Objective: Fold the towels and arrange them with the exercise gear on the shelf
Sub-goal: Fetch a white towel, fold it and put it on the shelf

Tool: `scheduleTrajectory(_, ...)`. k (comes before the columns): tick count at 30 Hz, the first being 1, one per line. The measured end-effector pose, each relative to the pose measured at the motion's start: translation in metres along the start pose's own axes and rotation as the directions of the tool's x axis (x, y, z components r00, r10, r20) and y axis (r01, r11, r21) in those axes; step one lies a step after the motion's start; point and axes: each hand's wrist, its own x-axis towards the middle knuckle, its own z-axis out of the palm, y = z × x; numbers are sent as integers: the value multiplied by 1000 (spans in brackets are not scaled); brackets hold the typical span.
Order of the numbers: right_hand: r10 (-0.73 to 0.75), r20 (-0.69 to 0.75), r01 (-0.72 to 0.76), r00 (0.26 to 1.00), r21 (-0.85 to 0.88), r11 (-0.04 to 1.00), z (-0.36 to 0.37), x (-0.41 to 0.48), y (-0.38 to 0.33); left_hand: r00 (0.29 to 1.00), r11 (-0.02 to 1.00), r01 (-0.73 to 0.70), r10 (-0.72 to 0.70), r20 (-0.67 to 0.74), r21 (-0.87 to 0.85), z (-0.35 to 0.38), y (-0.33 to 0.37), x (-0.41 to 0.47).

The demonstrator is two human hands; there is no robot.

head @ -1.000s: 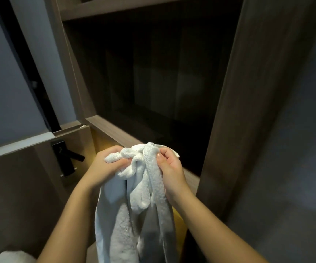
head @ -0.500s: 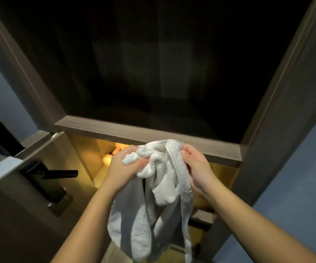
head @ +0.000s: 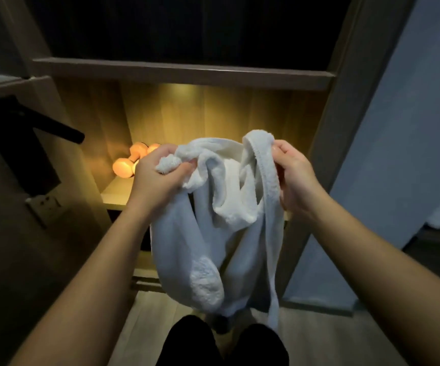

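Note:
A crumpled white towel [head: 229, 228] hangs in front of me, bunched at the top and drooping toward the floor. My left hand [head: 158, 178] grips a wad of it at the upper left. My right hand [head: 292, 173] pinches its hemmed edge at the upper right. Behind the hands is a lit shelf [head: 116, 192] with pink dumbbells [head: 131, 161] at its back left, partly hidden by my left hand.
A dark upper shelf board [head: 182, 72] runs across above the lit compartment. A door with a black lever handle [head: 55, 129] stands open at the left. A grey wall [head: 398, 128] is at the right. My dark-clad legs [head: 224, 342] stand on the wood floor.
The view has tilted downward, revealing the lit shelf and the dumbbells. My hands have drawn apart, spreading the top of the towel wider between them.

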Motion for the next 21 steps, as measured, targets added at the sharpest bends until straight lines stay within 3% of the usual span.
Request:
scheduleTrajectory(4, -18, -62, 19, 998, 16, 1000, 20, -43, -29, 1000, 999, 26, -25, 8, -46, -32, 32, -30)
scheduleTrajectory(9, -71, -43, 72, 997, 13, 997, 39, -75, -48, 999, 998, -31, 33, 35, -57, -55, 58, -38)
scheduleTrajectory(15, -15, -35, 18, 999, 101, 995, 47, -83, -23, 999, 986, 5, 1, 34, -164, -42, 35, -51)
scheduleTrajectory(21, 36, -14, -33, 999, 150, 988, 50, -37, -11, 998, 977, 10, 2, 58, -214, -20, 4, -7)
